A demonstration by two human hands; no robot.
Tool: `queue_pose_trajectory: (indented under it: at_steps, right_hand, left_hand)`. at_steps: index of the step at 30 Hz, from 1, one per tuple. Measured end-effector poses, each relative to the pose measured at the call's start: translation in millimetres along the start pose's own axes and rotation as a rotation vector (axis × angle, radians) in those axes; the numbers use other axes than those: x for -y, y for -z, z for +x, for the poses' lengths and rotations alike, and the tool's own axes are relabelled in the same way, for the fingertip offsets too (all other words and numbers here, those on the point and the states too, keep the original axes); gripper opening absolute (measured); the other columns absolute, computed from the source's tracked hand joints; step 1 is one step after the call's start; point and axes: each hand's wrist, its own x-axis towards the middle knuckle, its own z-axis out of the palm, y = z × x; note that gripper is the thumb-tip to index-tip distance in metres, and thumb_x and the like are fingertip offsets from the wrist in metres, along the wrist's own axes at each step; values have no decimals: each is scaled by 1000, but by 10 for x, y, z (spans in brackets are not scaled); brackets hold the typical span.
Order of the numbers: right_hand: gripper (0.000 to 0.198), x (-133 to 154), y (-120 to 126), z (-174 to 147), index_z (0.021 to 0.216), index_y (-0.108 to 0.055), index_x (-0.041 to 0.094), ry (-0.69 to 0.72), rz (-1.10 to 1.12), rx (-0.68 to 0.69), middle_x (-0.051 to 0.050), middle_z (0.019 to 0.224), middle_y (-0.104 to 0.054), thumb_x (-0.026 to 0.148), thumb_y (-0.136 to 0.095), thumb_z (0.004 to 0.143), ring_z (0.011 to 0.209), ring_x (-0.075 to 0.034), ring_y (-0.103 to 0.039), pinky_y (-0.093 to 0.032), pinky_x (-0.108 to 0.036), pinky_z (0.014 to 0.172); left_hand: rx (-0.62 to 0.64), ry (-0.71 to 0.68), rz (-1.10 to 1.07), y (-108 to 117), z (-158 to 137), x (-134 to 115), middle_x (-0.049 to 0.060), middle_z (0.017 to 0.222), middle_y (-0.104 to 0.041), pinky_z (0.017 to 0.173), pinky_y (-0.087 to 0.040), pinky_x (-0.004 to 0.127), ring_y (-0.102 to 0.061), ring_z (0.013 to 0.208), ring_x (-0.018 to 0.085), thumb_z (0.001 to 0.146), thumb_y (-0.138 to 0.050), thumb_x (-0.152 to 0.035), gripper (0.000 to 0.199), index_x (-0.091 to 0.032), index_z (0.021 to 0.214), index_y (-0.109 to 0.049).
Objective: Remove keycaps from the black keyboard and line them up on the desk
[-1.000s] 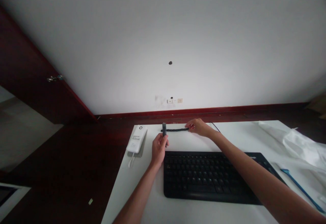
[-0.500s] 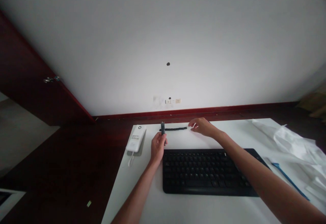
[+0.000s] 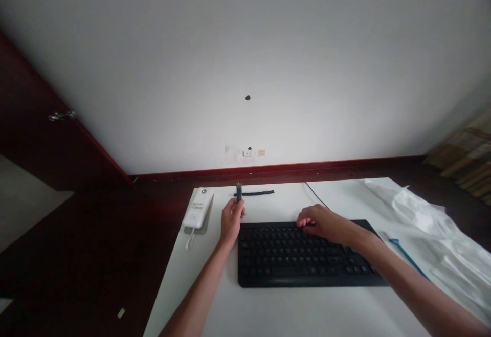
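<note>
My left hand (image 3: pixel 231 219) is closed around a slim dark tool with a small pronged tip (image 3: pixel 239 192), held upright beside the keyboard's upper left corner. Behind it, a line of small black pieces (image 3: pixel 259 193), which look like keycaps, lies near the table's far edge; the tool covers part of it. My right hand (image 3: pixel 320 222) is over the top edge of the black keyboard (image 3: pixel 291 265). Its fingers are curled together, and whatever they may hold is hidden. The right forearm covers the keyboard's upper right part.
A white power bank (image 3: pixel 198 209) with a strap lies on a grey object at the table's left. To the right are a blue-handled brush-like tool (image 3: pixel 408 257) and crumpled white plastic (image 3: pixel 418 214). A thin black cable (image 3: pixel 315 194) crosses the white table's (image 3: pixel 184 275) far edge.
My right hand has moved from the end of the row of black pieces back toward me, onto the keyboard's top edge. My left hand still holds the dark tool. The view has shifted slightly right.
</note>
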Motion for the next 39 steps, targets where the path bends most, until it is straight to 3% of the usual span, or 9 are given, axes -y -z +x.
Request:
queue_pose_trajectory:
  at_steps: [3,6,10,16,23,39]
  right_hand:
    - [24,31,76,24,101,-80,22,0,14,-33,-6,96,-79,19,-61,85,86,-23,-73,-54,-32,80]
    - [25,-58,156,149,105,-79,22,-36,71,-172,-6,100,-80,25,-62,88,86,-22,-73,-56,-32,80]
    - [23,-441,99,520,99,-80,18,-98,155,-316,-8,96,-81,21,-64,82,86,-23,-74,-58,-33,82]
    - [23,-888,-123,1070,95,-82,21,-93,155,-343,-6,94,-82,16,-67,78,85,-22,-75,-57,-32,82]
    - [28,-839,-150,1296,99,-83,23,-46,126,-300,-4,92,-81,16,-67,77,82,-21,-73,-55,-30,79]
    - [28,-768,-163,1341,103,-81,21,-48,167,-275,-4,93,-81,18,-69,77,84,-21,-73,-55,-29,78]
  left_hand:
    - [-1,-5,-6,2,-5,4,0,67,-53,62,-38,24,-47,63,13,96,-62,-49,36,-18,79,-57]
    - [-3,-2,-15,2,-15,-1,0,67,-54,62,-39,24,-48,64,13,95,-62,-49,35,-17,80,-58]
    - [-1,-4,-11,1,-15,0,0,67,-54,62,-39,24,-48,64,13,95,-62,-50,36,-17,80,-58]
    - [-11,22,-12,-4,-2,22,0,67,-55,61,-39,25,-49,64,13,94,-63,-50,36,-17,81,-58]
    - [-4,25,-7,-5,-8,18,-1,67,-55,62,-39,25,-49,64,13,96,-62,-48,34,-18,81,-57]
    - [0,10,-25,-5,-1,-4,0,67,-55,62,-39,25,-49,63,13,95,-62,-48,35,-18,78,-57]
